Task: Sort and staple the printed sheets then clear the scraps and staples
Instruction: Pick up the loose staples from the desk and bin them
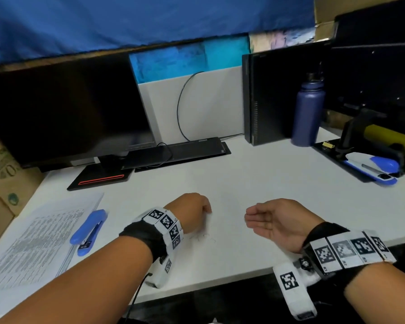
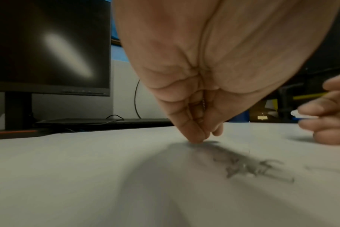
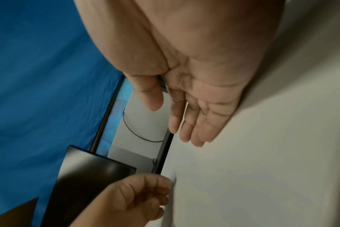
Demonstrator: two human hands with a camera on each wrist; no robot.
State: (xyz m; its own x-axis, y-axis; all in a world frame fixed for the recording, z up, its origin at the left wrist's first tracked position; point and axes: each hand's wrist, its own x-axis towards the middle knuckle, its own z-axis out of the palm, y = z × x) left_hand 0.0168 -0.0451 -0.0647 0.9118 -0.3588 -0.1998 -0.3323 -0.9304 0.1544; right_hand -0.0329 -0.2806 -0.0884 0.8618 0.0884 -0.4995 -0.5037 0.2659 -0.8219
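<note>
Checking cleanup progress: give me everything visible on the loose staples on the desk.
The loose staples are a small scatter of thin grey metal bits, bent and tangled, blurred in the left wrist view and only faint marks in the head view. They lie flat on the white desk near its front edge, beside the left hand, whose fingertips touch the desk just beyond them. Count unclear.

The loose staples are motion-blurred, and whatever the left hand's fingers pinch is hidden.

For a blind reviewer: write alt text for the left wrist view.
The left hand pinches its fingertips down onto the white desk beside blurred loose staples. A dark monitor stands behind, and the right hand shows at the right edge.
</note>
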